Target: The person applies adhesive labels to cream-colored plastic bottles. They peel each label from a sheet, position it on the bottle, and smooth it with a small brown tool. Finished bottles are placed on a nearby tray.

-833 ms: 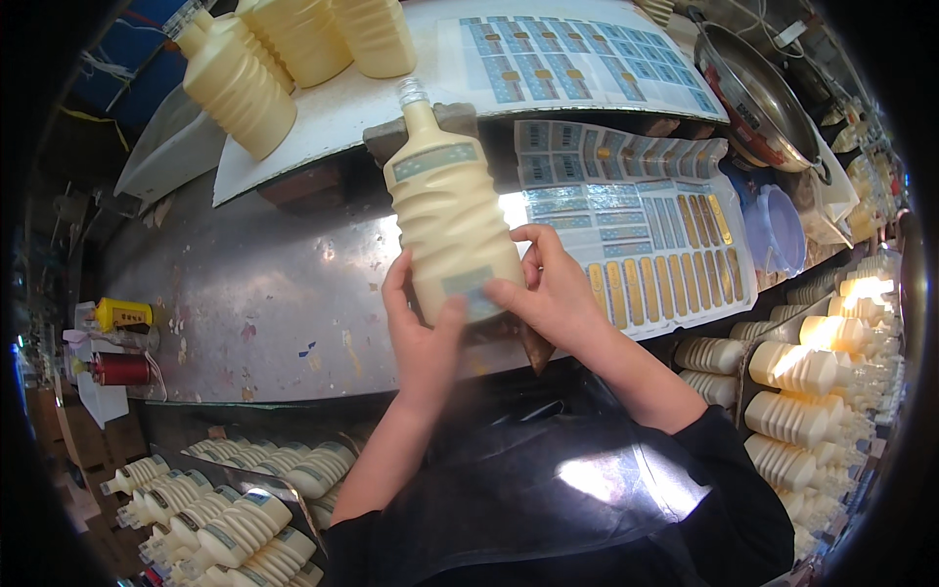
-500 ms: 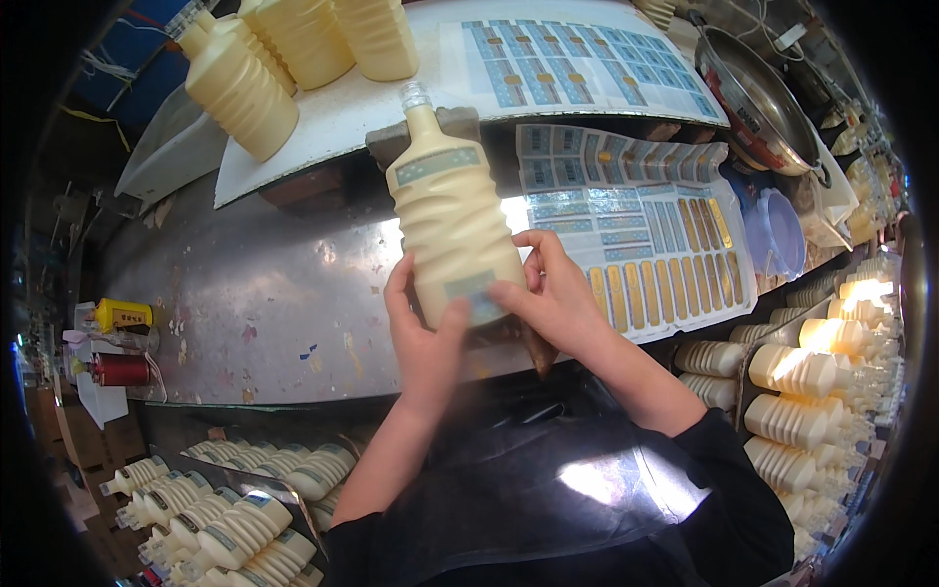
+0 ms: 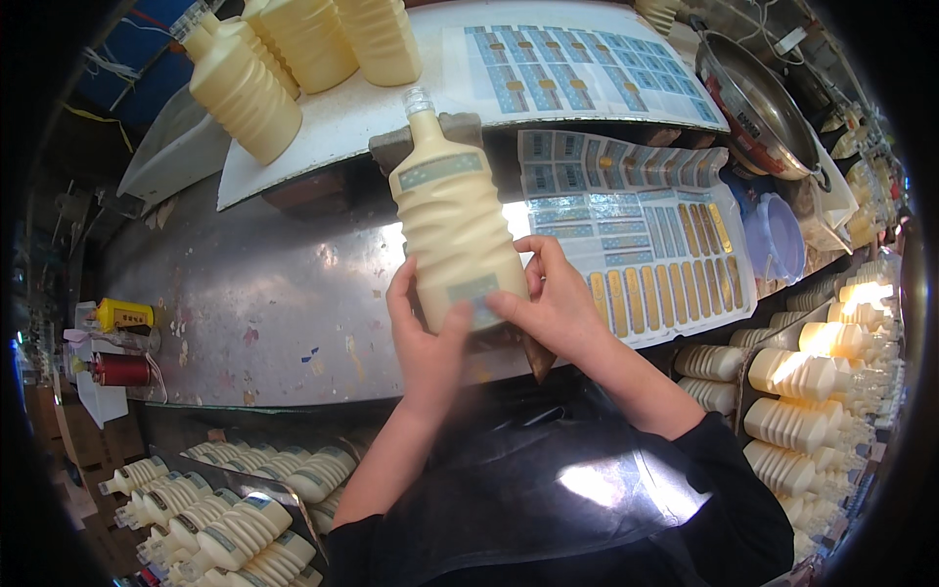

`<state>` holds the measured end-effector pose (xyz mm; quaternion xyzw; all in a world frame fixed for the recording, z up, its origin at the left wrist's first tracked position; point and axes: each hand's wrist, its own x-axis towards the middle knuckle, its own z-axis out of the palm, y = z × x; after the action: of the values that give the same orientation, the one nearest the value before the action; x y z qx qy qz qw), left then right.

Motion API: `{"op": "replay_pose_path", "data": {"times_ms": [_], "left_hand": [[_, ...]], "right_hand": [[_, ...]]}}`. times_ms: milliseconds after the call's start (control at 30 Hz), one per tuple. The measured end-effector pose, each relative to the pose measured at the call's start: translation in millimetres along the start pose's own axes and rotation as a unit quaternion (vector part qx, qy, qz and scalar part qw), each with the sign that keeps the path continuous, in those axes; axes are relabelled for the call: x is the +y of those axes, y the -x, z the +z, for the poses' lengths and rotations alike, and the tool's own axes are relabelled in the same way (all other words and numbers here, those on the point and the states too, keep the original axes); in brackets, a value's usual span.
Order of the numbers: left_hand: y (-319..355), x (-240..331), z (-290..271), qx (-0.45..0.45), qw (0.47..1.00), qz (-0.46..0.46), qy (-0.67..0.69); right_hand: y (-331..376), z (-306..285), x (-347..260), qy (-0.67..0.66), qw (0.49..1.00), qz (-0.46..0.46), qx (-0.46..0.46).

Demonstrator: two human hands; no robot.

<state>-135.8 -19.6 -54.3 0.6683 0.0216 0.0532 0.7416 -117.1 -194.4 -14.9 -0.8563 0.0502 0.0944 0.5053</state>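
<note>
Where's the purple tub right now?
In the head view, the purple tub is at the right, just right of the lower label sheet and below the round metal pan.

Cream rippled bottle (image 3: 458, 220), neck (image 3: 424, 128) pointing away, blue-grey label (image 3: 472, 287) near base

A pan (image 3: 773, 93) sits at two o'clock, a bucket (image 3: 775, 237) near three, a yellow container (image 3: 125, 314) and red cylinder (image 3: 120, 370) around nine.

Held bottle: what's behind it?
Behind the bottle, a grey block shows either side of its neck, and metal tabletop beside the body; what the body covers can't be seen.
</note>
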Motion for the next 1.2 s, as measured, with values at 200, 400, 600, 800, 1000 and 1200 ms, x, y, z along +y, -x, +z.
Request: {"op": "replay_pose_path", "data": {"times_ms": [200,400,600,800,1000,1200], "left_hand": [[0,0,0,-0.001,1.0,-0.006,0.012],[0,0,0,0.0,1.0,-0.011,0.024],[0,1,-1,-0.004,1.0,-0.009,0.018],[1,0,-2,-0.017,0.999,0.015,-0.038],[-1,-8,-2,0.0,0.99,0.038,-0.138],[4,-10,-7,-0.008,0.996,0.03,-0.087]], "right_hand": [[-1,4,5,-0.038,0.999,-0.007,0.015],[0,4,5,-0.037,0.999,-0.007,0.012],[-1,5,7,-0.041,0.999,-0.008,0.017],[-10,-23,6,-0.231,0.972,0.021,-0.036],[5,-23,-36,0.025,0.953,-0.301,0.015],[9,-22,-47,0.21,0.831,-0.503,0.114]]}}
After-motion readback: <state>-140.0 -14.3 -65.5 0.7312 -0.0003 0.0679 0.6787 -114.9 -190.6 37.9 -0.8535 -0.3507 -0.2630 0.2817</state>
